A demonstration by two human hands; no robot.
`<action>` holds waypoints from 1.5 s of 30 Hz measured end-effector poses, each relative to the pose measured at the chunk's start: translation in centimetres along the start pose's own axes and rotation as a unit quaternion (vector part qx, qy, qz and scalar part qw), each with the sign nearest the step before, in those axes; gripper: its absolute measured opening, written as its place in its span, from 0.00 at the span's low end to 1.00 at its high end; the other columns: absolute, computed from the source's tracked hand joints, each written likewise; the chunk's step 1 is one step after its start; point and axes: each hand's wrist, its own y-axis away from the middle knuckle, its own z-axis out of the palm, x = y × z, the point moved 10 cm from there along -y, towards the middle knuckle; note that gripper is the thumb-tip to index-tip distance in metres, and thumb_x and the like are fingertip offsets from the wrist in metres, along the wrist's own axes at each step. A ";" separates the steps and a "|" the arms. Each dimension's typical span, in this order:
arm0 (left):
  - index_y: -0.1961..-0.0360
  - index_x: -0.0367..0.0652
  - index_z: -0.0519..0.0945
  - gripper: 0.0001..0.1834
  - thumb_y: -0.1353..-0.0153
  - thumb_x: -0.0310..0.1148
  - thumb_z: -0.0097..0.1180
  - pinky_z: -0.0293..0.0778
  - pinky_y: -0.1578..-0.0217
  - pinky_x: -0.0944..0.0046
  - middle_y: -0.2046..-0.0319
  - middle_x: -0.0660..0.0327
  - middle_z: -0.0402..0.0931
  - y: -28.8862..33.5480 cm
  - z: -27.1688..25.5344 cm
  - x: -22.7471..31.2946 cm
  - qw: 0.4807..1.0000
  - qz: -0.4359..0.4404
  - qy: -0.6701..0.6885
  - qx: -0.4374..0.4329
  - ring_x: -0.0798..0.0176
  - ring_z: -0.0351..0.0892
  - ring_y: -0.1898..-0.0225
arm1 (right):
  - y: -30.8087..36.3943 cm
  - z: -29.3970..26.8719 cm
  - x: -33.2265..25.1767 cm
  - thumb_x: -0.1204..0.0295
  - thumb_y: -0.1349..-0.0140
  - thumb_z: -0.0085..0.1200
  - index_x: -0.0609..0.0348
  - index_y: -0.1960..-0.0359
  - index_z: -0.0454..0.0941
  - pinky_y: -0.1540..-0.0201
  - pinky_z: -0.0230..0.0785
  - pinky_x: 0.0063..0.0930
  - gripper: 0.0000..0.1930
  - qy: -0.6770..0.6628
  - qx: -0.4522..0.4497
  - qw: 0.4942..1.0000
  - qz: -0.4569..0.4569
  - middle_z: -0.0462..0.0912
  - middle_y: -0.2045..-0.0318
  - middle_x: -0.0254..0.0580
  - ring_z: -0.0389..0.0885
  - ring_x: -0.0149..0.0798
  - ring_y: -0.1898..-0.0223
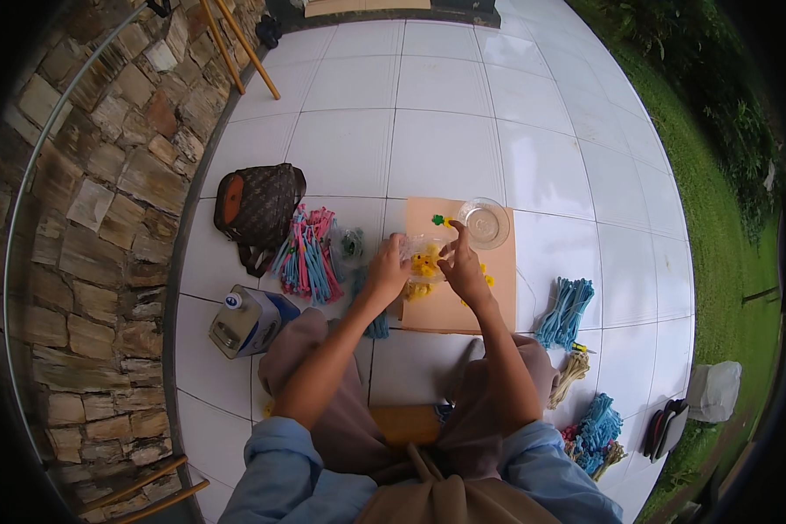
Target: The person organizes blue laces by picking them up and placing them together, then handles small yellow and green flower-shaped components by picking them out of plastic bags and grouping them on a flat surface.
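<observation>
A clear plastic bag point(419, 244) with small yellow pieces point(424, 265) in it is between my hands, over a tan board point(472, 319). The closed fingers of my left hand point(391, 269) grip the bag's left side. At its right side is my right hand point(465, 271), index finger stretched away from the thumb, with nothing visibly held. Just beyond that fingertip, a small green and yellow piece point(439, 220) lies near a clear round dish point(484, 224). More yellow pieces point(419, 290) are on the board beneath the bag; my hands partly hide them.
Left of the board are pink and blue cords point(310, 258), a brown backpack point(258, 205) and a jerrycan point(244, 323). Blue cord bundles point(566, 313) and beige strands point(569, 377) lie right. A stone wall point(105, 253) borders the white tiles, with grass point(716, 236) opposite.
</observation>
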 end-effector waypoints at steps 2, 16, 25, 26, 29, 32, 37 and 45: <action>0.54 0.39 0.68 0.20 0.50 0.22 0.55 0.71 0.61 0.56 0.62 0.49 0.74 -0.1 -4.2 1.4 0.992 0.056 0.017 0.108 0.46 0.75 0.61 | -0.3 -1.5 -3.6 0.83 0.50 0.54 0.58 0.42 0.53 0.61 0.71 0.36 0.33 -0.038 0.074 0.994 -0.067 0.76 0.68 0.51 0.78 0.48 0.63; 0.49 0.37 0.63 0.25 0.49 0.28 0.55 0.70 0.56 0.49 0.64 0.44 0.74 -6.3 0.7 -17.1 0.985 -0.162 0.036 -0.040 0.41 0.74 0.58 | -12.5 12.0 -2.6 0.85 0.49 0.43 0.63 0.42 0.52 0.62 0.72 0.47 0.30 0.304 0.019 0.949 -0.087 0.74 0.63 0.61 0.76 0.58 0.60; 0.54 0.40 0.72 0.17 0.48 0.21 0.52 0.71 0.62 0.56 0.69 0.52 0.75 -7.9 -1.9 -18.7 0.990 -0.015 0.036 0.133 0.51 0.76 0.65 | -15.1 17.3 4.2 0.79 0.50 0.51 0.64 0.40 0.52 0.50 0.69 0.42 0.33 0.324 0.017 0.945 -0.045 0.71 0.57 0.57 0.70 0.54 0.51; 0.55 0.41 0.71 0.17 0.48 0.21 0.51 0.69 0.62 0.55 0.68 0.53 0.72 -8.1 -4.2 -17.4 0.985 0.009 0.018 0.173 0.51 0.73 0.64 | -15.4 16.9 3.2 0.81 0.52 0.50 0.65 0.41 0.52 0.49 0.67 0.42 0.34 0.220 0.047 0.971 -0.076 0.70 0.56 0.58 0.69 0.55 0.51; 0.55 0.40 0.70 0.17 0.48 0.20 0.51 0.66 0.58 0.54 0.67 0.54 0.65 -7.1 -8.5 -19.2 0.974 -0.019 0.039 0.222 0.52 0.67 0.61 | -15.1 19.8 0.6 0.84 0.58 0.49 0.65 0.42 0.53 0.46 0.59 0.43 0.36 0.006 0.053 0.992 -0.113 0.66 0.52 0.57 0.66 0.56 0.52; 0.50 0.38 0.64 0.24 0.50 0.23 0.56 0.63 0.51 0.54 0.59 0.49 0.65 -5.1 -7.9 -21.2 0.981 -0.007 0.018 0.193 0.49 0.66 0.53 | -14.5 21.8 3.4 0.80 0.60 0.54 0.65 0.41 0.51 0.39 0.46 0.45 0.40 0.094 0.132 0.986 -0.029 0.64 0.48 0.56 0.61 0.57 0.45; 0.49 0.37 0.63 0.28 0.52 0.26 0.58 0.65 0.49 0.53 0.56 0.44 0.69 -2.5 0.1 -22.3 1.000 -0.006 -0.002 0.005 0.44 0.68 0.50 | -13.9 23.2 11.1 0.77 0.54 0.57 0.58 0.40 0.49 0.47 0.61 0.42 0.39 0.029 0.128 0.982 0.138 0.71 0.55 0.55 0.72 0.54 0.53; 0.48 0.38 0.64 0.27 0.50 0.28 0.55 0.72 0.58 0.52 0.61 0.41 0.75 -6.0 0.0 -24.0 0.988 -0.147 -0.012 -0.034 0.41 0.76 0.60 | -13.7 22.4 6.3 0.79 0.47 0.53 0.60 0.45 0.56 0.65 0.73 0.26 0.28 -0.096 0.041 0.990 0.094 0.75 0.69 0.43 0.79 0.34 0.68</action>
